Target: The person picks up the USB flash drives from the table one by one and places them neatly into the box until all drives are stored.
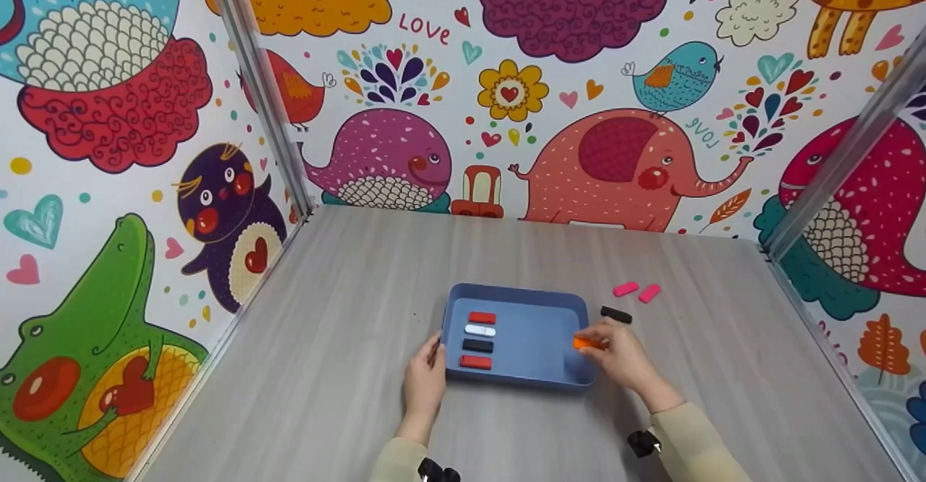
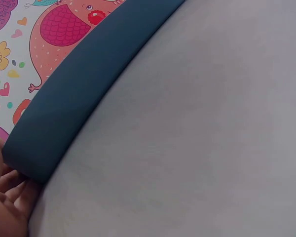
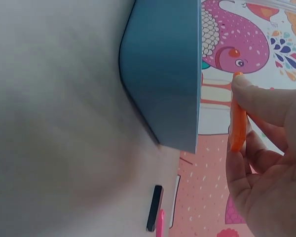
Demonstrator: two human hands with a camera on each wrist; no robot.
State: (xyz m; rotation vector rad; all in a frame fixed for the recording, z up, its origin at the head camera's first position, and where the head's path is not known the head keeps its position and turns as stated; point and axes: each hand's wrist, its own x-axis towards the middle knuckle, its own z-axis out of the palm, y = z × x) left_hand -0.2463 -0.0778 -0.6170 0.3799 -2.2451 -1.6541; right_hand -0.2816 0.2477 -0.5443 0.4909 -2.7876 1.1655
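Note:
A shallow blue tray point(image 1: 532, 336) sits on the table, my left hand point(image 1: 425, 384) gripping its left side near the front corner. In the left wrist view, fingers curl at the end of the tray wall point(image 2: 74, 98). My right hand point(image 1: 626, 355) pinches a small orange stick point(image 3: 238, 126), shaped like a USB drive, between thumb and fingers at the tray's right rim. Inside the tray, along the left, similar sticks lie in a column: a red one point(image 1: 482, 318), a white one point(image 1: 480, 331), a black one point(image 1: 477, 346) and another red one point(image 1: 475, 362).
Beyond the right hand, a black stick point(image 1: 616, 315) lies on the table outside the tray. Two pink sticks, one point(image 1: 626, 289) left of the other point(image 1: 650, 293), rest farther back. Walls with cartoon animals enclose the grey table point(image 1: 347, 308) at the back and sides.

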